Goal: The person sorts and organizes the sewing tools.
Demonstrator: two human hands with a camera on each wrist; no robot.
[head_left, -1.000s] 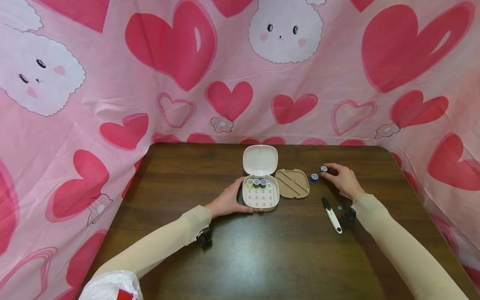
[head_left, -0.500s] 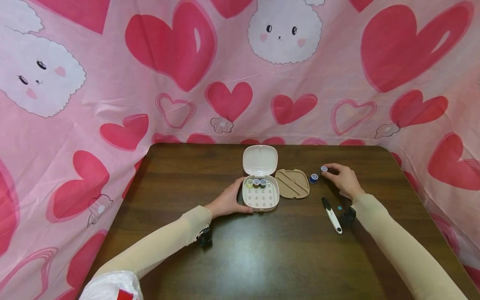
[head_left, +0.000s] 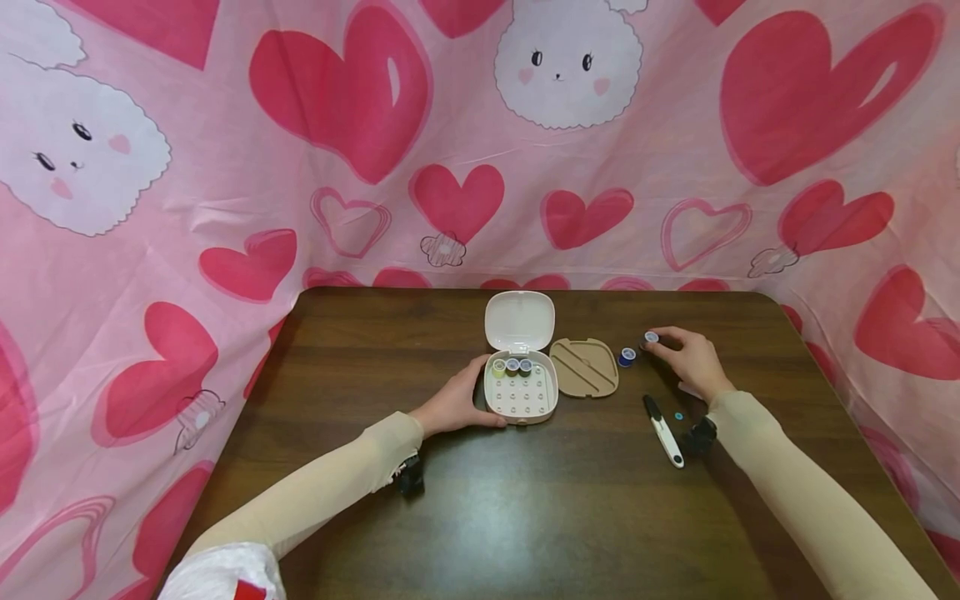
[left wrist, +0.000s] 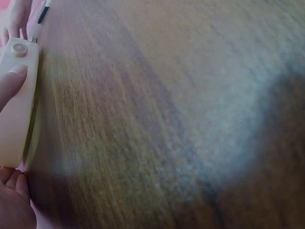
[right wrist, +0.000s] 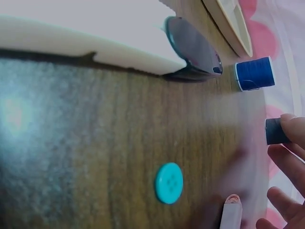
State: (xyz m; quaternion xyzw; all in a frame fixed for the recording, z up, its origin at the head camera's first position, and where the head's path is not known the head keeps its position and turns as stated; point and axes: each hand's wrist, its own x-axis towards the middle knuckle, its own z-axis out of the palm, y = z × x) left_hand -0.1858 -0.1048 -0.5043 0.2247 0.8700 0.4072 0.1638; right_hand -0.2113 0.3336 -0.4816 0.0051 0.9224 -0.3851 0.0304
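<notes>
Pinching a dark spool (right wrist: 274,131) by a blue spool (head_left: 627,357), a person's right hand (head_left: 693,360) occupies the glossy brown worktop's (head_left: 480,517) far right; the left hand (head_left: 452,403) curls round an open white case (head_left: 521,390). Pink heart-print fabric (head_left: 480,142) hangs on three sides.

You are at a tabletop booth; the type of building cannot be determined. Identify the booth by the pink cloth (head_left: 480,142), printed with hearts (head_left: 341,92), that walls your wood-grain table (head_left: 465,533) from 9 through 12 to 3 o'clock. An open sewing box (head_left: 521,389) at 12 o'clock gives it a sewing-corner look.
</notes>
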